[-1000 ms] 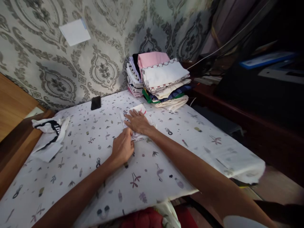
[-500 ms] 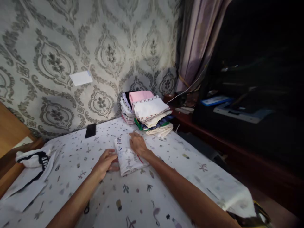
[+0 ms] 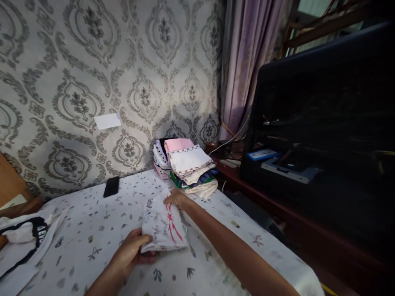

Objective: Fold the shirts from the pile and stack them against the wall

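Observation:
A folded white shirt [image 3: 160, 226] with handwriting and a red star design lies between my hands, tilted up a little from the patterned bedsheet [image 3: 123, 218]. At its lower left edge my left hand [image 3: 134, 248] grips it, thumb on top and fingers underneath. The far right corner is pinched by my right hand [image 3: 177, 199], its fingertips partly hidden. Just beyond stands a stack of folded clothes [image 3: 191, 164], with white, pink, cream, green and dark blue pieces.
A black phone [image 3: 111, 187] lies near the wall. Another white garment [image 3: 24, 238] with black lettering is spread at the left. On the right are a dark television [image 3: 324, 135] and a reddish wooden stand [image 3: 234, 174]. A purple curtain [image 3: 243, 61] hangs behind.
Both hands have closed on the shirt's edges and raised it slightly; its red star design now shows. The view has tilted up and shifted.

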{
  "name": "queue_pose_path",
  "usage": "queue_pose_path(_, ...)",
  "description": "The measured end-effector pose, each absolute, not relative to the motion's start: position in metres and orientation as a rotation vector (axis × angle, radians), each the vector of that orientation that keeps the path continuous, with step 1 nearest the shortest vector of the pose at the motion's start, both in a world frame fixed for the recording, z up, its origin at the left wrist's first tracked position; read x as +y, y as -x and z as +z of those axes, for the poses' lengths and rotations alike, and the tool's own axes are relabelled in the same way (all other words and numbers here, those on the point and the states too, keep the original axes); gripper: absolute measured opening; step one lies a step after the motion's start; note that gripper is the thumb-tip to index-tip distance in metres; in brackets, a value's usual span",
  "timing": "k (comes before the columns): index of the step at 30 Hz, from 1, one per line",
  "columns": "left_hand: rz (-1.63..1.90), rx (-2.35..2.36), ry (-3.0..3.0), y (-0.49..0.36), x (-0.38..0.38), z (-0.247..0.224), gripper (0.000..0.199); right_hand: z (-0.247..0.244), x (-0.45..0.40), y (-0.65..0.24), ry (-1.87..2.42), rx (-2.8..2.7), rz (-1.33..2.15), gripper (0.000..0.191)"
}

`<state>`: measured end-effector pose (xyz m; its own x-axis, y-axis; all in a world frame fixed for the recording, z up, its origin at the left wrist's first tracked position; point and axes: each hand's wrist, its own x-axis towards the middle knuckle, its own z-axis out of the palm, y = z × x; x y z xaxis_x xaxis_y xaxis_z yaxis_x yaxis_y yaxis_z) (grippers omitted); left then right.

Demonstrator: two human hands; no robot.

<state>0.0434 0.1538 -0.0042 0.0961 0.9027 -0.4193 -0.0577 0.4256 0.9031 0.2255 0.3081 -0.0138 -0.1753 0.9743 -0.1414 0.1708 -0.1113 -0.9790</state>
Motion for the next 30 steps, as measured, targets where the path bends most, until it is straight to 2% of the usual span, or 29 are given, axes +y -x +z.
queue_pose_path(3,0.986,1.239,-0.788,-0.03,0.147,0.001,0.032,-0.01,0.287,-0.235,1.286,-1.333,1.48,0.027)
queue_pose_path(8,1.215,1.177,-0.832,-0.026,0.167,0.04,0.045,0.023,0.255,-0.269,0.835,-1.15,1.496,0.046)
queue_pose_path(11,1.311,1.105,-1.012,-0.047,0.211,0.083,0.049,0.059,0.264,-0.3,0.781,-1.064,1.27,0.044)
queue_pose_path(15,1.466,0.898,-1.271,-0.095,0.3,0.148,0.043,0.115,0.318,-0.341,0.794,-1.011,0.968,0.043)
queue_pose_path(19,1.481,0.941,-1.351,-0.138,0.391,0.183,0.032,0.147,0.383,-0.367,1.211,-1.062,0.612,0.038)
queue_pose_path(23,1.418,1.107,-1.344,-0.156,0.452,0.159,0.028,0.136,0.416,-0.369,1.507,-1.092,0.403,0.056)
queue_pose_path(25,1.412,1.14,-1.33,-0.156,0.466,0.137,0.025,0.124,0.422,-0.357,1.589,-1.323,0.181,0.06)
queue_pose_path(28,1.461,1.143,-1.285,-0.146,0.467,0.109,0.022,0.104,0.432,-0.328,1.612,-1.786,-0.165,0.058)
queue_pose_path(30,1.492,1.141,-1.254,-0.131,0.452,0.09,0.022,0.09,0.442,-0.309,1.617,-1.907,-0.229,0.062)
